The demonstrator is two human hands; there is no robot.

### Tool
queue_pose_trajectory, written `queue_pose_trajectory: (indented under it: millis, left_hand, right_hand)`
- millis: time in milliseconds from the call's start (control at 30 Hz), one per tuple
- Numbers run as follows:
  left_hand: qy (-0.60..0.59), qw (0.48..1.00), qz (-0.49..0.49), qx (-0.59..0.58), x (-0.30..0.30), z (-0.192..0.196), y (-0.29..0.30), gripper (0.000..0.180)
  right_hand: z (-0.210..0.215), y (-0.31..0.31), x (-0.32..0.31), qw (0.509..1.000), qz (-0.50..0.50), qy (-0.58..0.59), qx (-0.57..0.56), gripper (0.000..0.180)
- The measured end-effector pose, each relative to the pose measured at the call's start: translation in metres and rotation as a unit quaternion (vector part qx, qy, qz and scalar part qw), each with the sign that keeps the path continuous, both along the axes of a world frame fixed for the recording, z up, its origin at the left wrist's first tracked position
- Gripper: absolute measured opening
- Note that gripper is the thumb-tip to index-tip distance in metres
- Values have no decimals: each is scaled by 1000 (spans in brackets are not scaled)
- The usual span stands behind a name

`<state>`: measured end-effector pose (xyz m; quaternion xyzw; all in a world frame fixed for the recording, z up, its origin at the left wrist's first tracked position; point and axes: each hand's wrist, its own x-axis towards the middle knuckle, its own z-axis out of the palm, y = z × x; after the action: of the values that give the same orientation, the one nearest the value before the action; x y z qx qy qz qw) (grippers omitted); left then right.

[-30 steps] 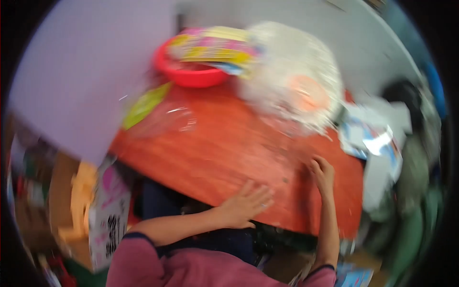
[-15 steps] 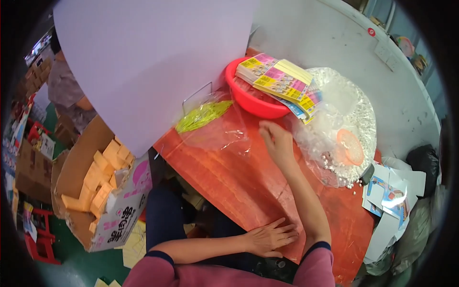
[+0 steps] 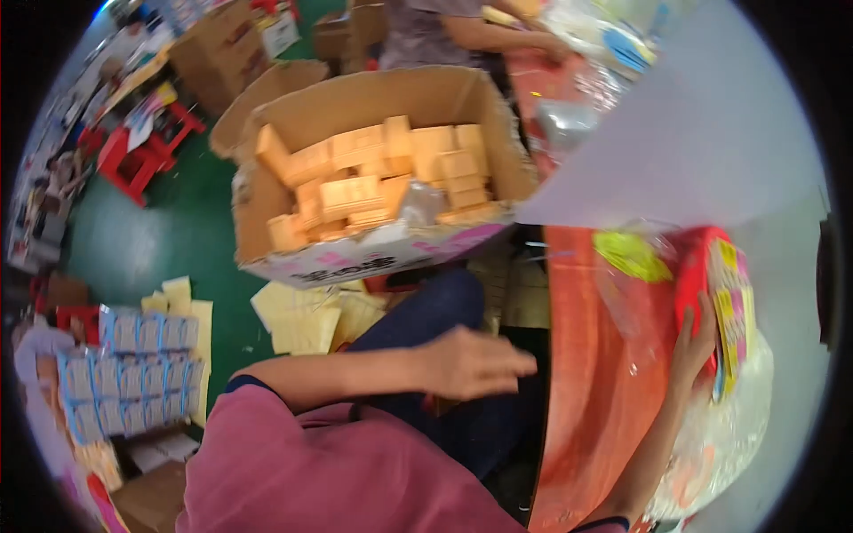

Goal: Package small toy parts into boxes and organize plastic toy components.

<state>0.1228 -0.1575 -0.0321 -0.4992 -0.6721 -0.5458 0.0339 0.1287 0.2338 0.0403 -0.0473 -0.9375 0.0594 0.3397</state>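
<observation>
My right hand (image 3: 697, 342) is at the rim of a red plastic basin (image 3: 693, 266) on the right side of the table, its fingers closed over the edge. Stacks of printed yellow and pink cards (image 3: 733, 306) lie in the basin and jut past it. Over my lap, my left hand (image 3: 475, 364) is smeared by motion. Its fingers look stretched out, and nothing shows in them. A large cardboard box (image 3: 373, 89) full of orange-tan folded boxes (image 3: 351, 195) stands ahead of my knees.
The red-covered table (image 3: 586, 400) bears a clear bag with bright yellow-green pieces (image 3: 631, 256) and a bag of white beads (image 3: 733, 435). A pale lilac panel (image 3: 702, 151) stands behind. Blue-edged packs (image 3: 133, 377) and yellow sheets (image 3: 302, 320) lie left. Another person (image 3: 435, 31) sits beyond the box.
The view has swung left, bringing the cardboard box to the middle. My left hand has lifted off the table to over my lap. My right hand has reached the red basin.
</observation>
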Motion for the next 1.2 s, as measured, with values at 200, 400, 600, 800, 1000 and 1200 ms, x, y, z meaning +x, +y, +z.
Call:
queue_pose_trajectory:
  millis: [200,400,600,800,1000,1200]
  left_hand:
    - [-22,911,384,-149,-114,-8,-138,24]
    - [-45,760,365,-536,-225,-73,-207,77]
    - [-178,755,165,-610,-261,-111,-220,116]
    - [-244,724,127,-633,-255,-105,-221,128]
    - [-314,755,254,-517,-272,-167,-251,122]
    - [-214,782,359,-461,-271,-181,-274,90]
  right_hand:
    - [-50,-101,8,986,129,-80,-72,28]
    - [-68,-143,31,976,187,-105,-45,24]
    - [-65,-173,48,968,143,-150,-138,25]
    - [-66,-202,48,960,125,-149,-203,26]
    - [-63,-230,43,956,187,-128,-185,23]
    - [-66,-245,56,946,208,-150,-196,17]
